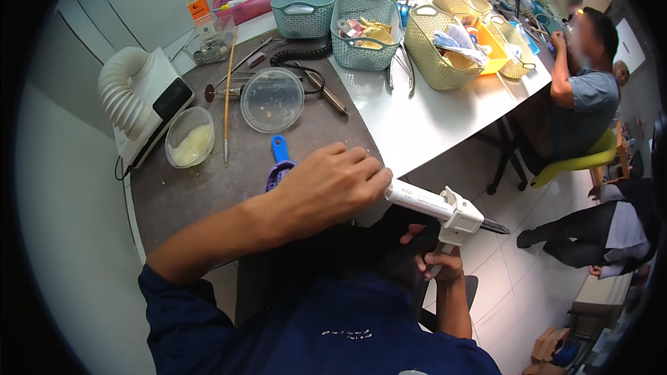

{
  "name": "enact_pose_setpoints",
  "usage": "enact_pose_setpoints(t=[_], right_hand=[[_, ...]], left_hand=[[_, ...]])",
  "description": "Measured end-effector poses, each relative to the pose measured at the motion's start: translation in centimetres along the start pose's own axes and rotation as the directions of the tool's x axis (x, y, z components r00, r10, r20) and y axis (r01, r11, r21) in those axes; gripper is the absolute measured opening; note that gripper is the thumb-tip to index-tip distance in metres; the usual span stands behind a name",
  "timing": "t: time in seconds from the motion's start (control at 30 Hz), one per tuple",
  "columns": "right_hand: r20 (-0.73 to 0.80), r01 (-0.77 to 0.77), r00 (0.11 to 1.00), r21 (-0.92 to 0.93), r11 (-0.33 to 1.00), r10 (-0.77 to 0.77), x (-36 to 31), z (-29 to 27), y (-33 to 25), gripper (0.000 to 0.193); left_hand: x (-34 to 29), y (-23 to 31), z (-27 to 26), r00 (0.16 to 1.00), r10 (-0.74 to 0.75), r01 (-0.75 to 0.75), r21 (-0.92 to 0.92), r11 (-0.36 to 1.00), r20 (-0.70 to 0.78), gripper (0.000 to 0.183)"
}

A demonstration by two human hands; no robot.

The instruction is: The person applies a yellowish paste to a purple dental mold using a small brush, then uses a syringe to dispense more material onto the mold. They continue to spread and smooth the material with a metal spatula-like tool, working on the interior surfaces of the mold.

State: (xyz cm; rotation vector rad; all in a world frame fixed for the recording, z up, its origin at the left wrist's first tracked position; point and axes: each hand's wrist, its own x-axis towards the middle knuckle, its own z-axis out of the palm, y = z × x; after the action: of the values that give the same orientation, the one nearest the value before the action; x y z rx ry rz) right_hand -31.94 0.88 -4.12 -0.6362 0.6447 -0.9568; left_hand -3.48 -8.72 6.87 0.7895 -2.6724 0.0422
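My right hand (439,262) grips the handle of a white dispensing gun (460,217), held just off the front right of the desk. A white printed cartridge (424,200) sits in the gun and points left, with a dark rod sticking out on the other side. My left hand (337,184) is closed at the cartridge's left end; its fingers hide that end. Below my left wrist and partly covered by it, a blue-handled impression tray (280,149) with purple material lies on the desk.
The grey desk (243,149) carries a tub of pale material (190,140), a round lid (272,100), a brush (229,97) and a corded handpiece (326,92). A white hose unit (142,104) stands left. Baskets (366,31) line the back. A person (590,97) sits at right.
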Motion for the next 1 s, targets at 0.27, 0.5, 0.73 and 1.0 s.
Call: enact_pose_setpoints(t=[0.27, 0.5, 0.73, 1.0], right_hand=[[-0.012, 0.083, 0.996, -0.084, 0.993, -0.084, -0.8, 0.2, 0.2, 0.068], [-0.097, 0.275, 0.952, -0.138, 0.951, -0.290, -2.1, -1.4, 0.6, 0.072], [-0.206, 0.369, 0.834, -0.481, 0.795, -0.512, -0.6, 0.9, 0.6, 0.089], [-0.262, 0.193, 0.799, -0.741, 0.643, -0.542, -1.8, -2.1, 2.6, 0.057]], left_hand=[[-0.8, 0.5, 1.3, 0.999, 0.003, -0.003, -0.004, 1.000, 0.038, 0.012], [-1.0, -3.5, -2.2, 0.971, -0.217, 0.213, 0.048, 0.976, 0.098, 0.014], [-1.0, -1.2, -1.5, 0.941, -0.313, 0.303, -0.091, 0.949, -0.128, 0.066], [-2.5, 7.9, 3.2, 0.952, -0.246, 0.260, -0.055, 0.964, 0.180, 0.077]])
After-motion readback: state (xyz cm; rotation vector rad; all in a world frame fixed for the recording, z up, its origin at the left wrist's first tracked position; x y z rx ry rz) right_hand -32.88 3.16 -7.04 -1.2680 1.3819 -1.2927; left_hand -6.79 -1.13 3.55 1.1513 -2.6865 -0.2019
